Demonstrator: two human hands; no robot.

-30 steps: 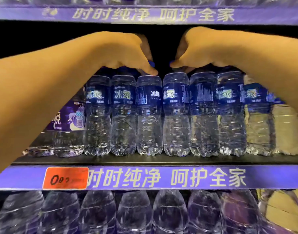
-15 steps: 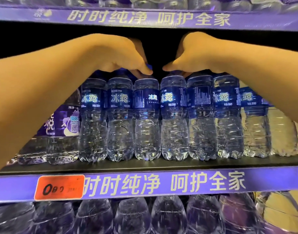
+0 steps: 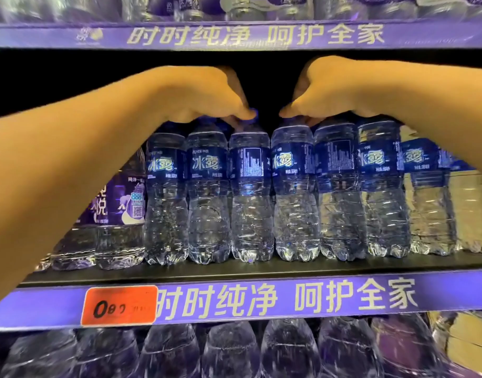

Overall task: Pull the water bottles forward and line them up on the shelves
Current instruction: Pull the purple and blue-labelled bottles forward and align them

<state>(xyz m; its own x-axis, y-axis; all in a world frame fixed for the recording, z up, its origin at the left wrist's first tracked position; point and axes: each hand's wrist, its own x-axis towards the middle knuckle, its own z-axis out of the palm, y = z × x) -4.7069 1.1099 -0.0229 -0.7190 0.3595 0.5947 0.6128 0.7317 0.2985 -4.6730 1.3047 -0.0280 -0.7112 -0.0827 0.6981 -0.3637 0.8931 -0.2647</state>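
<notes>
Both arms reach over the blue-label water bottles on the middle shelf, which stand in a tight front row from about nine o'clock across to three o'clock, a little back from the lip. The left hand is curled down over the tops of the bottles at about eleven o'clock, fingers hooked behind the caps; the right hand does the same at about one o'clock. Each looks to be hooked round bottle tops rather than closed round one bottle, though the fingertips are hidden behind the necks.

My worry is the pull itself. Dragged from the caps, these tall, soft bottles would tip forward at the top while their bases stick on the shelf, and one could topple over the purple shelf strip toward six o'clock. The two middle bottles sit between the hands, at twelve o'clock, and may lag behind if neither hand catches them, leaving a dent in the row. The purple-label bottle at nine o'clock sits partly behind the left forearm and could get knocked sideways. At three o'clock the end bottle is blurred; I cannot tell how squarely it stands.
</notes>
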